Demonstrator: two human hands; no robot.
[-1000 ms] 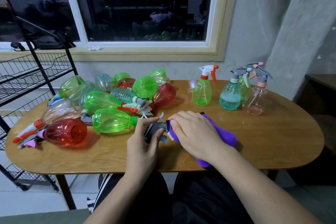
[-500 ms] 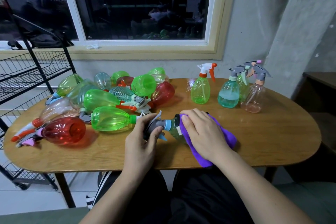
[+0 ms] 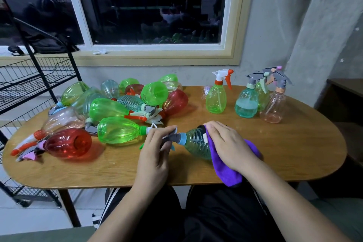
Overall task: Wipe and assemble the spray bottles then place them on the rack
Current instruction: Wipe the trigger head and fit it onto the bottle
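Wiping under way at the counter, as seen on my remote head-cam feed. Far left, the wire rack shows no btls on it yet; beside it sprawls a heap of lying btls. Centre, the left grip pinches the grey spray head of a teal bottle, which lies on its side near the counter's front edge. Next along, the right grip is curled over the purple cloth, pressing it round the btl body. Vs 1 s ago, the cloth has slid from neck toward base, baring blue collar & ribbed shoulder. I read that as mid-stroke, head already fitted, racking prob. next. Upright btls stand rear right.
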